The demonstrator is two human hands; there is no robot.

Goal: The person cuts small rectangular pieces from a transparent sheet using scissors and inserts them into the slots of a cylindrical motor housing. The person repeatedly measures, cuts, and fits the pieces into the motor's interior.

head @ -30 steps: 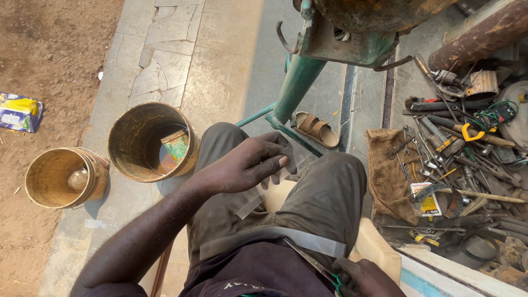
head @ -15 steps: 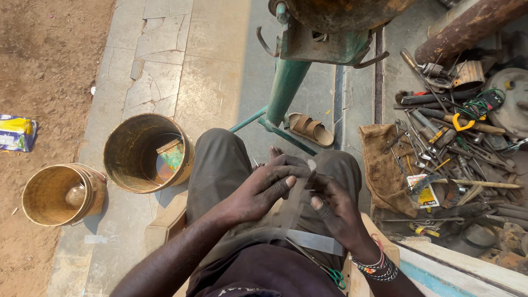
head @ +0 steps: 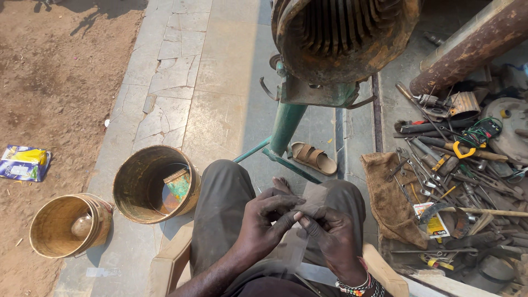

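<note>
A: We have both hands on the thin translucent sheet [head: 308, 212] over our lap now. A second ago only the left hand [head: 264, 223] was pressing it on the thigh; the right hand [head: 330, 234] has come in from beside the hip since then.

B: And the fingers?

A: The left hand's fingers are closed in a pinch on the sheet's left edge, and the right hand's fingertips [head: 305, 219] are closed on it just beside them, thumb against forefinger. So the sheet is lifted off the trousers [head: 220, 203] and held between the two hands, where before it lay flat.

B: So we judge the work has gone from holding it down to fingering it with both hands.

A: We think so. The rest looks unchanged: the rusty bucket [head: 157, 184] with a green tin inside stands near our left knee on the paving, the yellow bucket [head: 69, 225] further left, the sandal [head: 313, 158] by the green stand [head: 289, 129], and the heap of tools [head: 456, 170] to our right beside the brown cloth [head: 388, 198].
</note>
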